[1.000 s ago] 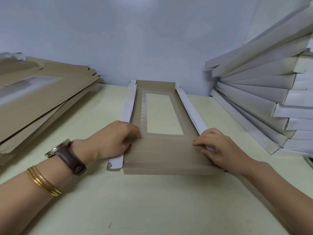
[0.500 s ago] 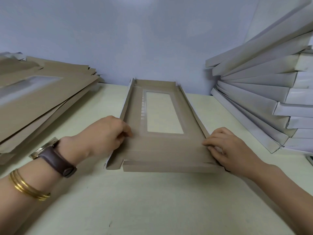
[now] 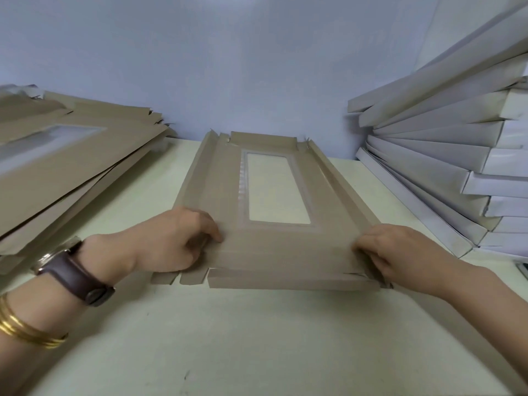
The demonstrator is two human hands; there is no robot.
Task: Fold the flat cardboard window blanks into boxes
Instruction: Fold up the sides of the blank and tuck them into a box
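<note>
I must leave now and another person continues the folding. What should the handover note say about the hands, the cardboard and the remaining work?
Left hand pinches the near-left side flap of the window blank; right hand pinches its near-right edge.
The blank lies on the table, between the stack of flat blanks on the left and the folded boxes on the right.
Done: long side flaps creased only.
Left: raise and lock its walls, then fold the stack.
</note>
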